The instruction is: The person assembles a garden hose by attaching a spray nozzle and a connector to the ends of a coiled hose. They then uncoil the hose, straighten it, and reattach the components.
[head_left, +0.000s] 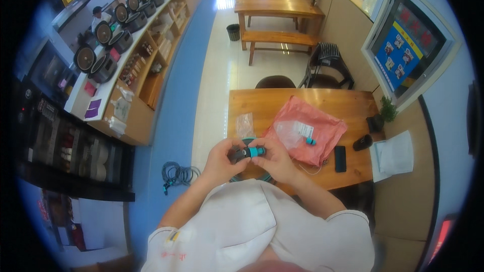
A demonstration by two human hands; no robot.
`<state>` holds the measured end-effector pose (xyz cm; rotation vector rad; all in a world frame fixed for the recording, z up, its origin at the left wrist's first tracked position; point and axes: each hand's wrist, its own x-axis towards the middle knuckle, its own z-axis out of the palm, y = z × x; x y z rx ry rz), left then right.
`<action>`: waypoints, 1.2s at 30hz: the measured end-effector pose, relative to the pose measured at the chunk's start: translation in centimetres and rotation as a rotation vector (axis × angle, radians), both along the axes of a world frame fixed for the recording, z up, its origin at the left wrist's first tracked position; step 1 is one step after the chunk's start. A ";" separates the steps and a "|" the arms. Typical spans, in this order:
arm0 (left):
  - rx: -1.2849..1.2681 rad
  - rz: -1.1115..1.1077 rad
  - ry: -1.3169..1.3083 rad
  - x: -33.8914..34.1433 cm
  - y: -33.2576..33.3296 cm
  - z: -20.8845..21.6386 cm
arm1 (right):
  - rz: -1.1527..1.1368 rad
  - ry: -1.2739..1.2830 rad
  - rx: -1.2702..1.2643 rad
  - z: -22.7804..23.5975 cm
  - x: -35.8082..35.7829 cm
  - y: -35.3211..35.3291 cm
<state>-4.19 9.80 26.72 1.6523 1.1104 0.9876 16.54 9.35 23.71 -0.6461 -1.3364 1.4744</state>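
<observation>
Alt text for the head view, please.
A person's left hand and right hand hold a black-and-teal fitting at a wooden table. Crumpled red plastic lies on it; a dark hose-like coil lies on the blue floor.

One view was examined, taken by the left of two head-worn fisheye cameras. It looked from above the wearer's white shirt [312, 231], upright, down and forward. The left hand [220, 161] and right hand [280, 162] lay close, near mid-frame; the near table [358, 102] extended beyond them. Farther off, the field took in the counter [137, 125] at left and the farther table [277, 5] at top. Straight edges bowed toward the dark rim, where detail seemed too soft to judge reliably.
</observation>
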 end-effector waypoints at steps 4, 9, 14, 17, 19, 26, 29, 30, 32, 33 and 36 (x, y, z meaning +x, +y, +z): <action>-0.014 0.007 -0.031 0.1 0.0 0.0 | 0.087 -0.033 -0.244 -0.2 0.8 0.0; -0.019 -0.007 -0.011 0.1 0.2 -0.1 | 0.087 -0.016 -0.231 -0.4 0.8 0.3; 0.030 0.034 -0.042 0.0 0.6 -0.3 | -0.059 0.040 0.070 -1.3 0.0 0.4; 0.043 0.085 -0.006 0.1 0.9 -0.4 | -0.110 0.084 -0.105 -1.8 0.3 0.8; 0.016 0.124 -0.005 0.0 0.9 -0.5 | -0.070 0.314 -0.290 -2.1 0.8 1.1; -0.080 0.082 -0.220 -0.1 0.9 -0.4 | 0.251 0.759 -0.375 -2.1 1.9 1.5; -0.112 0.080 -0.231 0.0 0.9 -0.4 | 0.302 0.792 -0.355 -2.0 1.9 1.4; -0.091 0.076 -0.236 0.0 0.8 -0.4 | 0.298 0.789 -0.369 -2.0 1.9 1.4; -0.087 0.074 -0.243 0.0 0.8 -0.4 | 0.301 0.789 -0.379 -2.0 2.0 1.3; -0.087 0.071 -0.240 -0.1 0.8 -0.4 | 0.306 0.789 -0.376 -2.0 2.0 1.3; -0.084 0.060 -0.247 -0.2 1.0 -0.5 | 0.327 0.793 -0.358 -2.0 2.1 1.4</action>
